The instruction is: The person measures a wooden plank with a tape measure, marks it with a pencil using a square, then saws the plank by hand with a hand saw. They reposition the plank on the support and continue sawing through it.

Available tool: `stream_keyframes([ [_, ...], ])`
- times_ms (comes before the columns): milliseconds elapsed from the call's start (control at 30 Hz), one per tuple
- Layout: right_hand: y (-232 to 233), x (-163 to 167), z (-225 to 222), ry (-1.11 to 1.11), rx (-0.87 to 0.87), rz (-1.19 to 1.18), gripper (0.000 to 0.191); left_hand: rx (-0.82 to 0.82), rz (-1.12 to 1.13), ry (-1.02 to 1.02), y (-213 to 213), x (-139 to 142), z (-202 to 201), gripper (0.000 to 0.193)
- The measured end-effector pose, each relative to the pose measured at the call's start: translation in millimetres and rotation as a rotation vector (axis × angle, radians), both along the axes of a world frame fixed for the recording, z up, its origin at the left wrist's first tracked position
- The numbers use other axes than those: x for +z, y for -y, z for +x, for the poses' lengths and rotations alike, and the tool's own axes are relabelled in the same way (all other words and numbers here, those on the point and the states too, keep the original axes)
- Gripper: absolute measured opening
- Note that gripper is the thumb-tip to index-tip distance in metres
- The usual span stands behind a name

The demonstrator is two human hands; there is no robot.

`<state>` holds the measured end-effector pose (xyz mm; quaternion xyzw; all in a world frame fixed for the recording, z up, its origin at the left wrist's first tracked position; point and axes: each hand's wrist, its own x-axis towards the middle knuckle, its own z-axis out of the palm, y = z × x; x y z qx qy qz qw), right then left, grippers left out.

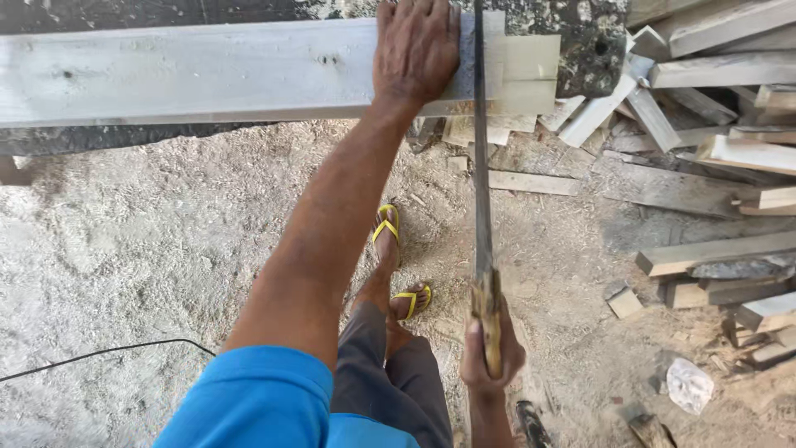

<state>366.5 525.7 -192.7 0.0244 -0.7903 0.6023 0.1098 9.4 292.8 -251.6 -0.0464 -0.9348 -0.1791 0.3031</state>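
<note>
The left hand (416,51), at the top centre of the frame, lies flat and palm-down on a long pale wooden plank (207,73) that spans the upper left of the frame; the fingers are spread and pressed on the board, not curled around it. The right hand (491,353), at the lower centre, is closed in a full grip around the wooden handle of a hand saw (482,182). The saw blade runs up the frame from the handle and meets the plank just beside the left hand, near the plank's right end. Below, sawdust covers the ground (149,241). Cut timber offcuts (713,149) are piled at the right of the frame. Both feet wear yellow sandals (386,224).
</note>
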Motion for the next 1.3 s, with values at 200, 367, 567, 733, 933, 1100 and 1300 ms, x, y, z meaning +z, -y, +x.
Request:
stream_keyframes([
  [200, 42, -52, -162, -0.050, -0.040, 0.052, 0.038, -0.005, -0.010, 0.339, 0, -3, -2, 0.043],
  [367, 34, -11, -106, -0.026, -0.026, 0.075, 0.039, -0.005, 0.000, 0.347, 2, 2, -2, 0.043],
  [567, 18, 20, -28, 0.044, -0.057, 0.088, 0.046, -0.012, 0.012, 0.393, 1, -8, -5, 0.041],
  [733, 61, -43, -193, -0.110, 0.021, -0.036, 0.036, 0.015, -0.002, 0.288, 0, -10, -5, 0.041],
  [933, 29, 23, -46, 0.018, -0.026, 0.046, 0.045, 0.003, 0.014, 0.434, 3, -5, -7, 0.041],
  [1100, 30, 2, -77, -0.014, -0.002, -0.007, 0.042, -0.018, 0.005, 0.410, 0, -1, -7, 0.041],
  [1300, 54, -50, -190, -0.172, 0.100, -0.116, 0.032, 0.003, 0.020, 0.381, 2, 6, -1, 0.044],
])
